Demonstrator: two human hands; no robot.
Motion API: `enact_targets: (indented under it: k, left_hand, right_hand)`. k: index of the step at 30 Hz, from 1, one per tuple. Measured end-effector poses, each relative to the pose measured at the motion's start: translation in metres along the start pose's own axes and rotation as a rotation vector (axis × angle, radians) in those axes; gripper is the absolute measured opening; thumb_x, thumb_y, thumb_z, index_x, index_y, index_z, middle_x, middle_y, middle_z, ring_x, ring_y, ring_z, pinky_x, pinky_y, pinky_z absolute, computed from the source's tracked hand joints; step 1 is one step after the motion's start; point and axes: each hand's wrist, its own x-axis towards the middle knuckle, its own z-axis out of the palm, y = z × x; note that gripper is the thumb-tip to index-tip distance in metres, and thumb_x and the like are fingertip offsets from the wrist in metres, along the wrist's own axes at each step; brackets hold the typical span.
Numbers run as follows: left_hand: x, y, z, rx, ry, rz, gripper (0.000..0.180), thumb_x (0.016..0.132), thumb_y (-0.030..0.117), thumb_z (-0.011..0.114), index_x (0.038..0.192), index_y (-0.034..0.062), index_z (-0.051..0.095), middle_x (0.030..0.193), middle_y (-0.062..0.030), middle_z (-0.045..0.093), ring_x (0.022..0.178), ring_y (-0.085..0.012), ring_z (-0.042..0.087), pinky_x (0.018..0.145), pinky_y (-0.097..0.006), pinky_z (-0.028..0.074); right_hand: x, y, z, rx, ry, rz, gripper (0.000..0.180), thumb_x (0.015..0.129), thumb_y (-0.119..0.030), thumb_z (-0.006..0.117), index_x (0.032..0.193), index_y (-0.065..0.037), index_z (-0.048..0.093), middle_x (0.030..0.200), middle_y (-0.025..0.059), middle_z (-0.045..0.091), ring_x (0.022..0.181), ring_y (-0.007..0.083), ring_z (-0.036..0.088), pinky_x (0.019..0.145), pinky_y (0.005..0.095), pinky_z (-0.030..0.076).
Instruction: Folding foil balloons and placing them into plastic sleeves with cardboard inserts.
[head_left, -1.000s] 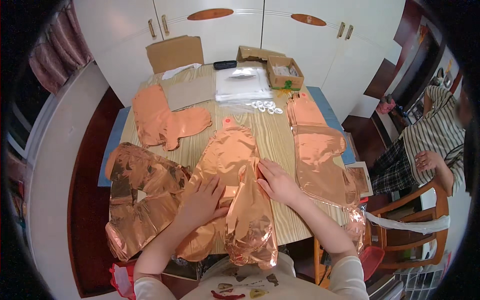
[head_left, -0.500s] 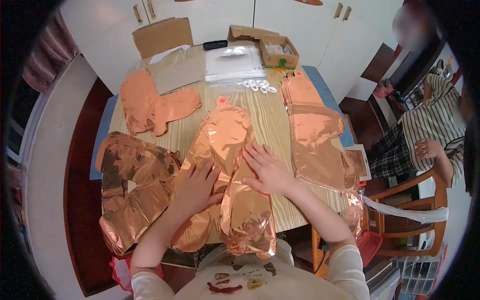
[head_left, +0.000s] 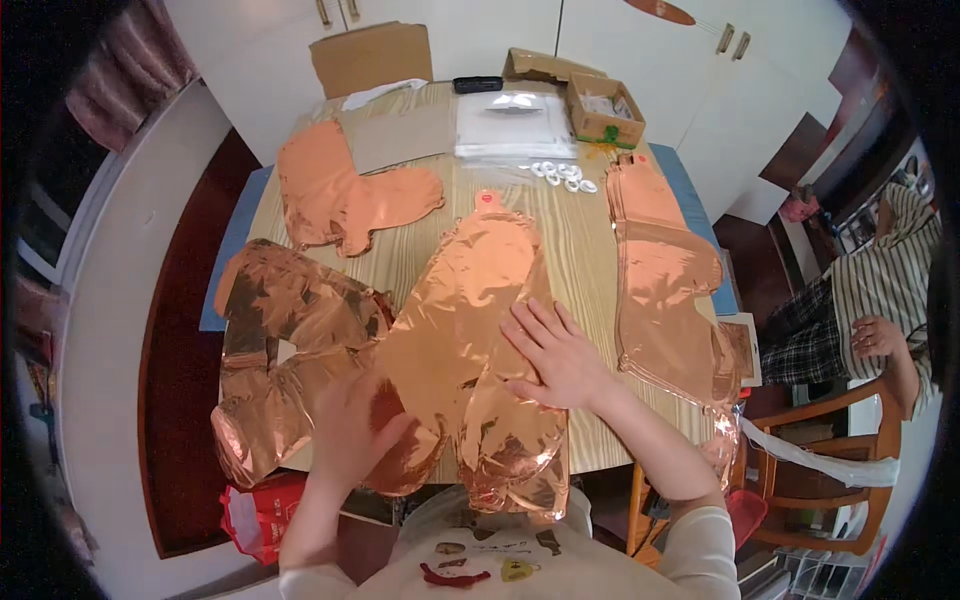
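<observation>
A copper-coloured foil shape (head_left: 440, 345) lies at the centre of the frame on the wood-grained tabletop (head_left: 582, 250), with the right hand (head_left: 560, 365) flat on its right side, that grip unclenched with fingers spread, and the left hand (head_left: 355, 425) at its lower left edge, blurred, its grip loose and thumb held apart, though whether it touches the foil I cannot tell. Around it lie a wrinkled foil piece (head_left: 300, 325) at left, another foil shape (head_left: 322, 190) at upper left and a long foil piece (head_left: 665, 300) at right. Small white rings (head_left: 553, 180), clear plastic sheets (head_left: 510, 130) and a cardboard box (head_left: 600, 128) sit toward the upper centre.
</observation>
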Motion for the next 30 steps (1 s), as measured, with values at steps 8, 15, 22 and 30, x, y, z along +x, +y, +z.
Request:
enact_targets:
  k: [8,15,22,30]
  left_hand:
    - [-0.104,-0.029,0.014,-0.249,0.109,-0.536,0.036,0.078,0.022,0.076,0.106,0.0009,0.065,0.082,-0.0146,0.059,0.076,-0.0319,0.061,0.071,-0.039,0.049]
    - [-0.077,-0.023,0.037,-0.002,0.220,-0.283,0.040,0.076,0.024,0.078,0.103,0.0004,0.059,0.096,-0.0162,0.052,0.088,-0.0344,0.056,0.077,-0.043,0.047]
    - [-0.065,-0.020,0.038,-0.461,-0.019,-0.426,0.037,0.081,0.012,0.073,0.109,0.0019,0.053,0.112,-0.0197,0.052,0.101,-0.0290,0.059,0.082,-0.037,0.048]
    - [-0.041,0.052,0.015,-0.947,-0.022,-0.021,0.088,0.079,-0.008,0.068,0.150,0.0064,0.018,0.115,-0.0094,0.051,0.102,-0.0161,0.059,0.085,-0.028,0.051]
  right_hand:
    - [0.001,-0.004,-0.003,-0.046,-0.015,-0.015,0.086,0.085,-0.063,0.054,0.149,-0.008,0.036,0.154,0.0180,0.034,0.144,0.0349,0.027,0.118,0.0531,0.016]
    - [-0.004,-0.010,-0.004,-0.068,0.004,-0.011,0.091,0.082,-0.066,0.056,0.148,-0.006,0.038,0.153,0.0197,0.035,0.143,0.0383,0.029,0.116,0.0554,0.019]
    - [-0.007,-0.011,-0.003,-0.078,-0.019,0.019,0.090,0.083,-0.068,0.052,0.149,-0.008,0.036,0.155,0.0186,0.032,0.145,0.0349,0.026,0.117,0.0555,0.015]
    - [-0.011,-0.010,-0.003,-0.065,-0.014,0.031,0.088,0.084,-0.064,0.052,0.149,-0.008,0.035,0.155,0.0191,0.031,0.145,0.0359,0.025,0.117,0.0565,0.015]
